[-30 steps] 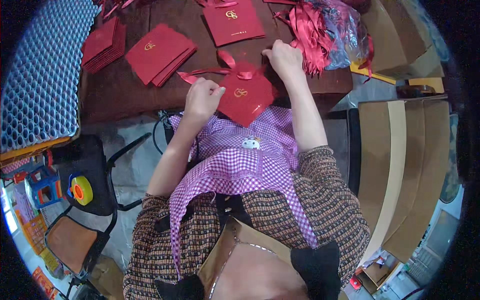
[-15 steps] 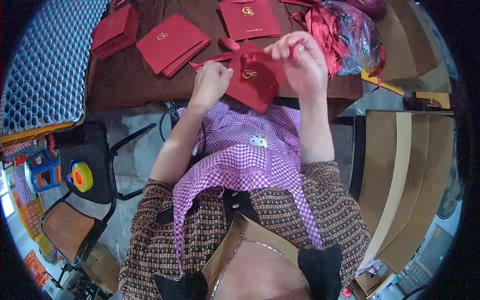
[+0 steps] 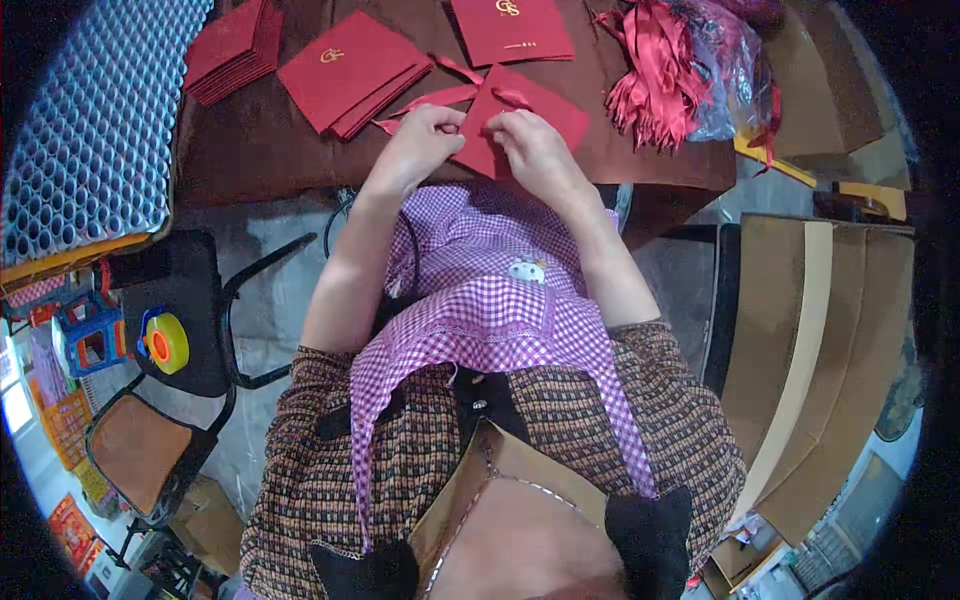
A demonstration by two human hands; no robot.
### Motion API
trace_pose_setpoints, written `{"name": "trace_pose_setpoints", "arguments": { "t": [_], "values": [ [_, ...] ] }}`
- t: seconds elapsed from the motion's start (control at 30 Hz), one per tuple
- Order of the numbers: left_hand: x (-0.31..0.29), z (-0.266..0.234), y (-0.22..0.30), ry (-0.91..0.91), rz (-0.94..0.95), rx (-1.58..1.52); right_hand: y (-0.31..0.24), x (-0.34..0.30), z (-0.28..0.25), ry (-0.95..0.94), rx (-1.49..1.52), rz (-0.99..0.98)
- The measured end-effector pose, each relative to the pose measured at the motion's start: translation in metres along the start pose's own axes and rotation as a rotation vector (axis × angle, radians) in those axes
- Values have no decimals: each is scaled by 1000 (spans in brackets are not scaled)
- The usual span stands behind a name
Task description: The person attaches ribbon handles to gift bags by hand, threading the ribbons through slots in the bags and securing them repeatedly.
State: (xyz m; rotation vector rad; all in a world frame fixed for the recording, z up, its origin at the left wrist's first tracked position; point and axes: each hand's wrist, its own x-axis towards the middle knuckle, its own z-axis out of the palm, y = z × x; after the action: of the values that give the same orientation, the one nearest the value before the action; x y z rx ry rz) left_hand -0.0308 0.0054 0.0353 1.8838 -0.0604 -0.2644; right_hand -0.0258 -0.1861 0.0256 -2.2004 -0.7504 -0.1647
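Observation:
A flat red paper gift bag (image 3: 555, 110) lies slanted at the table's near edge, with a red ribbon (image 3: 445, 95) at its upper left. My left hand (image 3: 415, 150) is at the bag's left edge, thumb and fingers pinched together, and a ribbon tail shows beside it. My right hand (image 3: 540, 155) rests over the bag's front, its fingertips closed near a short loop of ribbon. Both hands seem to grip the ribbon, though the fingertips partly hide it. The gold print seen on the bag earlier is covered now.
Stacked red bags (image 3: 350, 75) lie at the left of the brown-covered table (image 3: 240, 170), with another bag (image 3: 515, 30) farther back. A bundle of red ribbons (image 3: 660, 80) sits by a clear plastic bag (image 3: 725, 80). Cardboard (image 3: 770, 350) stands at right; a chair (image 3: 180, 310) holds yellow tape (image 3: 165, 342).
My right hand has come down from its raised place, with the red ribbon, onto the bag. The bag has shifted up and right and lies flatter. My left hand stays near its edge.

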Motion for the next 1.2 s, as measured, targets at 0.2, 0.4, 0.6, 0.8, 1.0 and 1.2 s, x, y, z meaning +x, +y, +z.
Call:
{"name": "trace_pose_setpoints", "arguments": {
  "t": [0.2, 0.4, 0.6, 0.8, 1.0, 1.2],
  "values": [
    [1, 1, -2, -12, 100, 260, -2, 0, 1, 13, 143, 176],
    [-1, 8, -3, 52, 7, 105, -1, -1, 4, 12, 186, 222],
    [0, 11, -14, 102, 20, 66, -4, 0, 10, 132, 96, 132],
    [-3, 11, -12, 97, -24, -61, -10, 1, 8, 139, 55, 127],
    [-4, 13, -13, 109, 14, -61, -9, -1, 11, 174, -100, 19],
    [-5, 15, -15, 127, 48, -8, -17, 1, 10, 173, -138, 34]
  ]
}}
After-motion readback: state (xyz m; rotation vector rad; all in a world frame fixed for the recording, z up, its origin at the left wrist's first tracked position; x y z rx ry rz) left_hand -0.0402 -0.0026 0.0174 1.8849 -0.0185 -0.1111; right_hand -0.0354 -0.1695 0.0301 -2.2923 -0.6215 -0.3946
